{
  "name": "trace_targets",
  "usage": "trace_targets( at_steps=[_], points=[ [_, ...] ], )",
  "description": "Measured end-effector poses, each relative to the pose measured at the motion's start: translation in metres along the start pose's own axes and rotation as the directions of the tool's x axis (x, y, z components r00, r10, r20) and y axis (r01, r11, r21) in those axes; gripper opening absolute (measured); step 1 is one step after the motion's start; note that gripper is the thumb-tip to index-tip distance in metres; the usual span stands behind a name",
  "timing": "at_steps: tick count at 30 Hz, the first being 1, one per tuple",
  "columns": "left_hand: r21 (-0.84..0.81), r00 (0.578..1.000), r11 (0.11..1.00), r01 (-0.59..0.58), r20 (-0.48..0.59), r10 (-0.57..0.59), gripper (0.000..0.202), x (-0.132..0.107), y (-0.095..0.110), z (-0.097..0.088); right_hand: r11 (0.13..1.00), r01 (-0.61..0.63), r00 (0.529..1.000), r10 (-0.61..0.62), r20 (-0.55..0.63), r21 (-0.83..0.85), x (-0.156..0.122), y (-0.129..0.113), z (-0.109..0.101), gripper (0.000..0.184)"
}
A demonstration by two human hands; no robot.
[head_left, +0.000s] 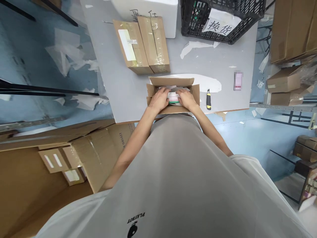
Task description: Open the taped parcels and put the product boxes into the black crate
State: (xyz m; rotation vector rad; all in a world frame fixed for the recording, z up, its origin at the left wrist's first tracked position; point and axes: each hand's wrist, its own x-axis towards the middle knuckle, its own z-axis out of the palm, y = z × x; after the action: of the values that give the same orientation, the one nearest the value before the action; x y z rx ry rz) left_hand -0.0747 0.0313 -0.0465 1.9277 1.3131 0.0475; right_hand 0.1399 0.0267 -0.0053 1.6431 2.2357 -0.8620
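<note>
- Here, seen from above, a person stands at a grey table (pixel 138 82) with both hands pushed down into a small open cardboard box (pixel 195 94) at the table's near edge.
- The left hand (pixel 159 99) lies palm down inside the box, fingers together and slightly curled, resting on the contents; whether they grip anything cannot be told.
- The right hand (pixel 186 98) lies just beside it, also palm down, fingers close together and pressing on the same contents; a grip cannot be made out.
- Between and under the fingertips of both hands sits a flat packet (pixel 173 97), white with pink and green edges, mostly hidden by the hands.
- The box flaps stand open around the fingers, the far flap folded away from the person.
- Just right of the right hand's fingers, outside the box, a yellow and black utility knife (pixel 208 99) lies on the table.
- Beyond the fingertips, well apart, two taped cardboard boxes (pixel 142 44) lie side by side, touching each other.
- Further beyond, to the right, a black plastic crate (pixel 195 23) carries a paper sign.
- Behind the taped boxes stands a white foam box (pixel 168 13).
</note>
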Motion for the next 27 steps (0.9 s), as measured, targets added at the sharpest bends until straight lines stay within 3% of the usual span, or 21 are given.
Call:
trace_targets(
  at_steps=[6,14,21,27],
  points=[
    [0.005,1.000,1.000,-0.001,0.018,0.001,0.074,0.005,-0.005,0.003,0.993,-0.012,0.983,0.033,0.181,-0.118,0.014,-0.010,0.007,0.047],
    [0.030,0.999,1.000,0.006,0.035,-0.007,0.057,0.002,-0.001,0.003,0.992,-0.070,0.990,0.081,0.112,-0.103,0.030,-0.006,0.019,0.060],
    [0.083,0.994,0.997,0.006,0.111,-0.015,0.067,0.014,-0.002,0.018,0.989,-0.037,0.995,0.049,0.084,-0.145,0.024,-0.008,0.016,0.059],
    [0.193,0.982,0.975,0.106,0.133,-0.133,0.058,0.022,0.007,0.019,0.984,-0.031,0.997,0.042,0.059,-0.177,0.014,-0.015,0.016,0.061]
  ],
)
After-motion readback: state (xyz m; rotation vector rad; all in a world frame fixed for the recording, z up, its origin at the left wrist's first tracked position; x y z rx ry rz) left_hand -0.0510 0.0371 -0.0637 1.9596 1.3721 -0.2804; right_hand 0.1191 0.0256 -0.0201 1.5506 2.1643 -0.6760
